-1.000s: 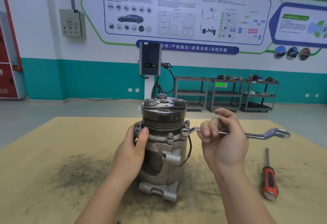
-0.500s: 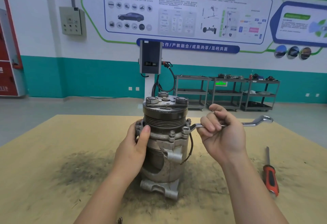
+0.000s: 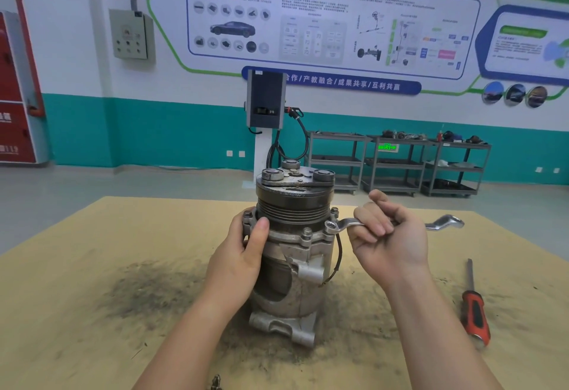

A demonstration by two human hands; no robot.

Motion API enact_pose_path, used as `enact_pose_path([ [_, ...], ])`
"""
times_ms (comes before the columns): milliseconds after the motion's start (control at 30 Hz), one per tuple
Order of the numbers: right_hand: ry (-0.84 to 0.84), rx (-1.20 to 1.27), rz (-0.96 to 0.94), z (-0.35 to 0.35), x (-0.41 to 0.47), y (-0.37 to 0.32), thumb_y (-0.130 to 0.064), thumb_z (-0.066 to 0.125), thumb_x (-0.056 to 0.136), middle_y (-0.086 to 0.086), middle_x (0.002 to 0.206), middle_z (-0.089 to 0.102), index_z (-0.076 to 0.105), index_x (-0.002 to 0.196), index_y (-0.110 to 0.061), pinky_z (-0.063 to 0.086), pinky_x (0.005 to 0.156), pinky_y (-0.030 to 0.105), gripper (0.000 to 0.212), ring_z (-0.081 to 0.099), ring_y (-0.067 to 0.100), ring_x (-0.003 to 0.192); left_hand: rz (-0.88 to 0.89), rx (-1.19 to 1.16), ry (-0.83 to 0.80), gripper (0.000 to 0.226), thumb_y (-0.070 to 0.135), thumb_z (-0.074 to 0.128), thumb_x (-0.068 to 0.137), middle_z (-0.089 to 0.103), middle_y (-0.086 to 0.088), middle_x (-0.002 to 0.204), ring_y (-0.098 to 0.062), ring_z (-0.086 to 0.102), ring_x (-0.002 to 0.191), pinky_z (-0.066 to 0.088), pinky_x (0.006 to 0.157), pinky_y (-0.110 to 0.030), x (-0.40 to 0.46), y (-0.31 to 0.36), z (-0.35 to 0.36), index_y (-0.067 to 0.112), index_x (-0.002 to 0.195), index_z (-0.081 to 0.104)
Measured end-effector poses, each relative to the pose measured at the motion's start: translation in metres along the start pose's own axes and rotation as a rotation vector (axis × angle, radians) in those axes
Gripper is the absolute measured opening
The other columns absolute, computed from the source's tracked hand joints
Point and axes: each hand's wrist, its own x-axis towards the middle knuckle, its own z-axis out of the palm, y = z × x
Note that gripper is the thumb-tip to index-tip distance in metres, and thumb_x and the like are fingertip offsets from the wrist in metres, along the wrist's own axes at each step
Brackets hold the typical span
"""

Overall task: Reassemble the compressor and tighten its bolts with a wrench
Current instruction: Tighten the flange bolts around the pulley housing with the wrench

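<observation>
The compressor [image 3: 294, 254] stands upright on the table [image 3: 92, 266], pulley end up, in a patch of dark grime; the left hand [image 3: 243, 254] wraps its left side, thumb pressed just under the pulley grooves; the right hand [image 3: 391, 242] has its fingers curled round the wrench [image 3: 341, 224], whose ring end sits over a bolt [image 3: 330, 227] on the right of the flange, shaft running out to the right; a screwdriver [image 3: 475, 309] with a red handle lies well apart on the table's right.
</observation>
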Motion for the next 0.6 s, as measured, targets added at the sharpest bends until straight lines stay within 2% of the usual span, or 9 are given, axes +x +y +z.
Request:
enact_pose_path([
  [167,-0.014,-0.146,-0.077,0.007,-0.002,-0.003,-0.006,0.041,0.071,-0.006,0.041,0.027,0.052,0.075,-0.012,0.026,0.032,0.017,0.012,0.028,0.007,0.034,0.001,0.006,-0.011,0.079,0.086,0.028,0.068,0.063,0.029,0.107,0.005,0.057,0.104,0.042,0.079,-0.017,0.000,0.000,0.000,0.039,0.126,0.051],
  [333,0.109,-0.004,-0.094,0.007,-0.007,0.005,-0.005,0.039,0.070,-0.007,0.043,0.025,0.048,0.072,-0.012,0.022,0.031,0.017,0.012,0.027,0.007,0.033,-0.011,0.009,-0.021,0.077,0.087,0.028,0.067,0.064,0.029,0.106,0.004,0.058,0.104,0.042,0.080,-0.020,0.001,-0.001,-0.001,0.041,0.125,0.050],
  [467,0.171,-0.099,-0.415,0.010,-0.025,0.022,0.004,0.029,0.083,-0.003,0.043,0.026,0.048,0.067,-0.011,0.023,0.038,0.019,0.029,0.029,0.012,0.037,-0.011,0.025,-0.012,0.077,0.087,0.027,0.067,0.064,0.028,0.108,-0.002,0.059,0.106,0.043,0.086,-0.031,0.001,0.000,-0.001,0.042,0.125,0.050],
  [533,0.165,-0.282,-0.645,0.019,-0.038,0.036,0.007,0.027,0.084,-0.001,0.042,0.030,0.048,0.068,-0.010,0.029,0.042,0.020,0.031,0.035,0.016,0.039,-0.008,0.033,-0.011,0.077,0.087,0.026,0.067,0.063,0.029,0.109,-0.003,0.059,0.106,0.044,0.088,-0.033,0.001,0.000,0.000,0.042,0.125,0.049],
  [600,0.125,-0.497,-0.787,0.027,-0.049,0.052,0.003,0.032,0.083,-0.001,0.044,0.038,0.050,0.071,-0.010,0.037,0.045,0.023,0.026,0.044,0.018,0.044,-0.010,0.031,-0.006,0.076,0.087,0.026,0.068,0.063,0.030,0.107,-0.002,0.059,0.106,0.045,0.087,-0.033,0.001,-0.002,0.000,0.043,0.125,0.049],
])
